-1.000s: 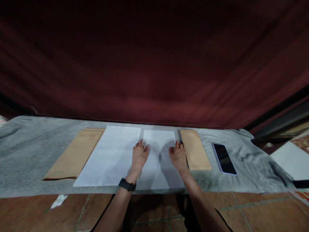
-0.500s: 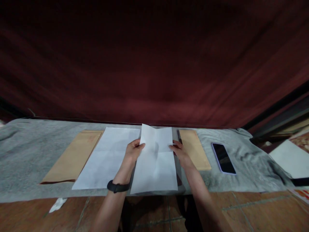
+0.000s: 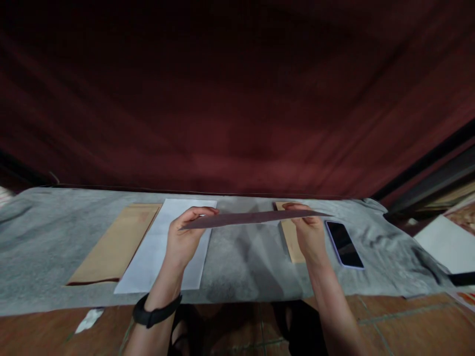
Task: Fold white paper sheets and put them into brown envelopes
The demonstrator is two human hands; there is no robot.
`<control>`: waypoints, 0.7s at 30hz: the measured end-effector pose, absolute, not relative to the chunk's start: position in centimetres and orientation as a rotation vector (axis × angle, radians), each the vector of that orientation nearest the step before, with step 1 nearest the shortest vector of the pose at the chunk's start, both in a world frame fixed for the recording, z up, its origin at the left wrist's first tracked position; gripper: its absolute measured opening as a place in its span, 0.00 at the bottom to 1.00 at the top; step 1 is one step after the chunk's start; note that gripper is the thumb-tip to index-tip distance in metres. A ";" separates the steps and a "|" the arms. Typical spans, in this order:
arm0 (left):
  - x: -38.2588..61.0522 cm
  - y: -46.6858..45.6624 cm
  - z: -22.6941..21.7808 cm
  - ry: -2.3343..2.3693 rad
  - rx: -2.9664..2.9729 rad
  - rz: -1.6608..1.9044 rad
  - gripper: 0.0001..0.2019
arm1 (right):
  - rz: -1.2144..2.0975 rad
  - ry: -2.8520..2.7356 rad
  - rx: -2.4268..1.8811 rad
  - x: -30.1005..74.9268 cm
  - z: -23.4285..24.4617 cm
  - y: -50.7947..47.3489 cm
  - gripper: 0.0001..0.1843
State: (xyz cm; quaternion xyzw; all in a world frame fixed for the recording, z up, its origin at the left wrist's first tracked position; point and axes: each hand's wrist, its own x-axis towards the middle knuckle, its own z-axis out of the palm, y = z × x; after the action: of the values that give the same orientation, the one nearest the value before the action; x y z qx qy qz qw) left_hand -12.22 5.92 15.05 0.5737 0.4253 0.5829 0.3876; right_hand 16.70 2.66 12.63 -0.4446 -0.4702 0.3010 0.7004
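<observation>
A sheet of paper [image 3: 252,218] is raised above the cloth, seen nearly edge-on with its shadowed side towards me. Its left end is gripped by my left hand [image 3: 185,235], closed between thumb and fingers. At the other end my right hand [image 3: 306,227] pinches the same sheet. Below and left of it lies a white paper stack or sheet [image 3: 159,262] with a faint crease. Partly hidden behind my right hand is a brown envelope [image 3: 293,242].
Larger brown envelopes [image 3: 111,244] lie at the left on the grey cloth [image 3: 241,277]. A phone with a purple edge [image 3: 345,244] rests at the right. Behind hangs a dark red curtain [image 3: 237,123]. A white scrap [image 3: 89,320] is on the tiled floor.
The creased sheet has been lifted off the cloth and tilted almost flat to my view. My hands have moved apart, and the sheet now spans sideways between them.
</observation>
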 end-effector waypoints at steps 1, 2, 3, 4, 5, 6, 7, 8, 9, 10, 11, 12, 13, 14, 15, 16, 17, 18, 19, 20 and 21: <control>-12.2 5.8 15.0 1.071 1.475 1.480 0.07 | 0.674 -1.071 -0.995 16.8 12.5 2.5 0.10; -12.2 5.8 14.9 1.064 1.486 1.486 0.07 | 0.672 -1.082 -1.010 16.8 12.5 2.4 0.10; -12.2 5.7 14.8 1.074 1.499 1.495 0.06 | 0.660 -1.081 -1.035 16.8 12.5 2.2 0.10; -12.1 5.7 14.8 1.099 1.513 1.516 0.06 | 0.640 -1.071 -1.061 16.8 12.6 2.1 0.09; -12.1 5.6 14.9 1.134 1.523 1.550 0.07 | 0.618 -1.055 -1.081 16.8 12.8 1.9 0.09; -12.0 5.5 15.1 1.171 1.525 1.591 0.08 | 0.597 -1.037 -1.090 16.7 13.1 1.8 0.09; -11.9 5.4 15.3 1.202 1.517 1.631 0.10 | 0.585 -1.022 -1.092 16.7 13.4 1.7 0.09; -11.7 5.4 15.4 1.217 1.492 1.667 0.12 | 0.585 -1.014 -1.092 16.7 13.6 1.6 0.09; -11.6 5.4 15.5 1.212 1.457 1.683 0.13 | 0.598 -1.012 -1.098 16.7 13.8 1.6 0.10; -11.4 5.4 15.5 1.194 1.418 1.669 0.14 | 0.619 -1.012 -1.112 16.7 13.8 1.7 0.11; -11.3 5.6 15.3 1.173 1.377 1.628 0.13 | 0.650 -1.017 -1.133 16.7 13.6 1.8 0.11; -11.1 5.9 14.8 1.155 1.339 1.569 0.14 | 0.688 -1.026 -1.157 16.7 13.2 2.1 0.12; -11.0 6.2 14.0 1.144 1.306 1.493 0.14 | 0.727 -1.034 -1.185 16.7 12.5 2.4 0.13; -10.9 6.7 13.0 1.153 1.287 1.428 0.15 | 0.772 -1.050 -1.208 16.7 11.6 2.7 0.14; -10.9 7.2 11.9 1.181 1.284 1.362 0.16 | 0.799 -1.060 -1.238 16.6 10.5 3.1 0.15; -10.9 7.8 10.6 1.224 1.291 1.291 0.17 | 0.811 -1.063 -1.274 16.6 9.3 3.4 0.16; -10.9 8.3 9.3 1.265 1.304 1.230 0.17 | 0.824 -1.067 -1.317 16.6 8.1 3.7 0.17; -10.9 8.8 8.1 1.295 1.327 1.177 0.18 | 0.827 -1.072 -1.367 16.5 6.9 4.0 0.17; -11.0 9.2 6.9 1.330 1.361 1.147 0.17 | 0.820 -1.088 -1.416 16.4 5.8 4.2 0.18; -11.0 9.5 5.9 1.347 1.406 1.106 0.18 | 0.825 -1.098 -1.436 16.4 4.8 4.4 0.18; -11.0 9.7 5.1 1.362 1.451 1.065 0.19 | 0.828 -1.110 -1.453 16.4 4.0 4.5 0.17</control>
State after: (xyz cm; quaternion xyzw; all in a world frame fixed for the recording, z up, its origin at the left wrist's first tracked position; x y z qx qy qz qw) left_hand -11.02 9.69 5.12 0.5809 0.5453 0.4267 0.4281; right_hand 16.37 4.51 3.97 -0.6104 -0.4664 0.3480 0.5373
